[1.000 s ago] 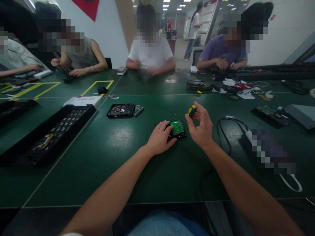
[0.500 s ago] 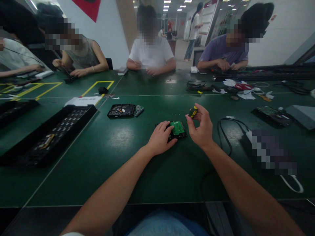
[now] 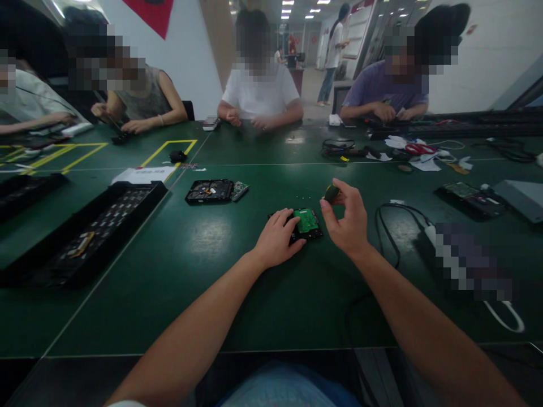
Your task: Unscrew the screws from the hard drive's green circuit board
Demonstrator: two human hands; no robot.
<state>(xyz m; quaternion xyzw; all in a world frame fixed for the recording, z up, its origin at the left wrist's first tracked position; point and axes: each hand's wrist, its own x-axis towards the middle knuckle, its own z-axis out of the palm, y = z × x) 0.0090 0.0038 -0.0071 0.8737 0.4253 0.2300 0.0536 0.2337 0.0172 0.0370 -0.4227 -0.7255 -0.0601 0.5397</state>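
A hard drive (image 3: 311, 230) with a green circuit board (image 3: 304, 219) facing up lies on the table in front of me. My left hand (image 3: 278, 237) rests over its left part, fingers across the top and thumb along the near edge, holding it. Just right of the drive and raised above the table, my right hand (image 3: 348, 217) pinches a stubby black and yellow screwdriver (image 3: 331, 193) by its handle between thumb and fingertips. The screwdriver's shaft cannot be made out. Several tiny bits, perhaps screws (image 3: 303, 197), lie beyond the drive.
Another hard drive (image 3: 210, 191) with a loose circuit board (image 3: 240, 190) lies left. A long black tray (image 3: 123, 220) is farther left. On the right are a black cable (image 3: 388, 226), a power strip (image 3: 466, 260) and another drive (image 3: 469, 199). Several people sit across the green table (image 3: 203, 305).
The screwdriver has turned in my right fingers, so its yellow markings no longer face me. My left hand and the hard drive have stayed in place.
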